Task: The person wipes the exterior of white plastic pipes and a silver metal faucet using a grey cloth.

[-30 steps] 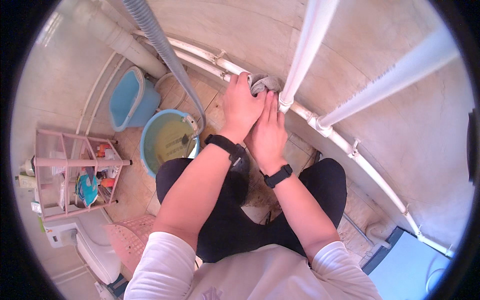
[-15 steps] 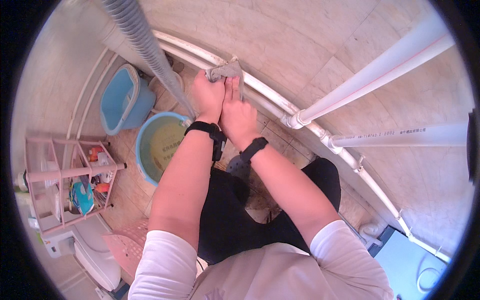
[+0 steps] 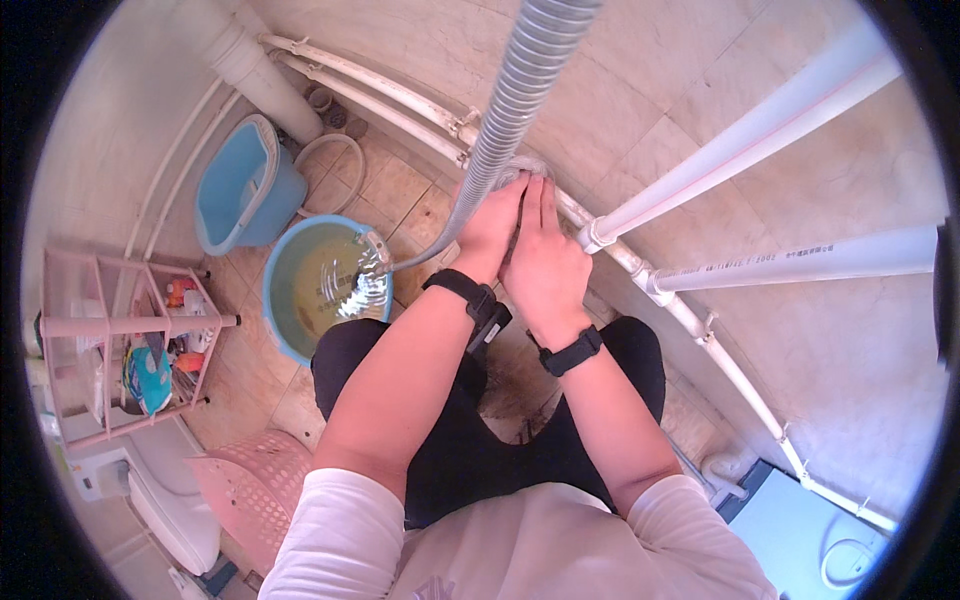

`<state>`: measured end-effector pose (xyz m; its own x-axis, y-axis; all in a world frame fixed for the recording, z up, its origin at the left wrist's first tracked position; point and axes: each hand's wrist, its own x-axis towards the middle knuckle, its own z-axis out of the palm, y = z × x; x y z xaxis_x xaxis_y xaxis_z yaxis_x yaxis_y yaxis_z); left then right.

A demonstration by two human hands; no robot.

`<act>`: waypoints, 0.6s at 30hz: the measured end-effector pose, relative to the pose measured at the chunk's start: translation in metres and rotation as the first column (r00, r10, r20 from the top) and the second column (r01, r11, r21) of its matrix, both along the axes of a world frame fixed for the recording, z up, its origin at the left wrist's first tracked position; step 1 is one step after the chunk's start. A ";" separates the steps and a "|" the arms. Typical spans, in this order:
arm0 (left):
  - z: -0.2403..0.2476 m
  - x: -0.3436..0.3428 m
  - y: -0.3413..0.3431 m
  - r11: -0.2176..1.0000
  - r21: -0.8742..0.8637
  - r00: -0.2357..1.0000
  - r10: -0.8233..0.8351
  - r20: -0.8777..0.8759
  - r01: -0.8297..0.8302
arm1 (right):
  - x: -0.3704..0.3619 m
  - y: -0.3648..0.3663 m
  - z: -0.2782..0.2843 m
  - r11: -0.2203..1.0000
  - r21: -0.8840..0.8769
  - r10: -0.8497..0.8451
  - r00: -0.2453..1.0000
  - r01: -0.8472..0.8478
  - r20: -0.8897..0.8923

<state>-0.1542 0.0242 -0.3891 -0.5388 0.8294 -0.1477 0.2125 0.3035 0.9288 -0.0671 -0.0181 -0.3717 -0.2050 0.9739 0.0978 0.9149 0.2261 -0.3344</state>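
Observation:
A grey cloth [image 3: 524, 166] lies over the white wall pipe in front of me. My left hand [image 3: 488, 238] is closed on it, with its fingers partly hidden behind the grey corrugated hose [image 3: 515, 95]. My right hand [image 3: 548, 262] rests against the left one, its fingers pressed together on the cloth. Both hands sit just left of the joint where a thick white pipe [image 3: 720, 150] meets the lower wall pipe [image 3: 745, 385]. Black bands circle both wrists. To the left, a blue basin [image 3: 272, 300] holds murky water, and the hose runs down toward its rim.
A blue tub [image 3: 215, 225] stands behind the basin, near a coiled pale hose [image 3: 360, 165]. At left are a pink shelf rack [image 3: 130, 327] with small items, a pink perforated basket [image 3: 255, 490] and a white toilet [image 3: 175, 520]. A light blue panel [image 3: 800, 535] lies at lower right.
Both hands have moved right along the wall pipe with the cloth. In view, the corrugated hose has shifted right and now crosses in front of my left hand. My left knee now shows beside the basin.

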 end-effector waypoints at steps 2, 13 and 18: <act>-0.017 -0.009 0.003 0.978 0.207 0.915 -0.057 0.400 -0.030 | -0.006 0.009 0.000 0.998 0.060 0.016 1.000 -0.015 -0.026; -0.060 -0.052 0.063 0.937 0.061 0.892 0.306 0.332 -0.344 | -0.042 0.071 0.011 0.974 0.014 0.224 0.969 -0.226 0.103; -0.079 -0.067 0.068 0.940 0.237 0.948 0.182 0.262 -0.246 | -0.050 0.074 0.012 0.971 -0.010 0.237 0.964 -0.237 0.122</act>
<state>-0.2213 0.0926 -0.4682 -0.6849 0.7240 -0.0823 -0.0615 0.0550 0.9966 -0.1167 0.0554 -0.3596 -0.4406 0.8955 0.0621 0.8686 0.4428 -0.2222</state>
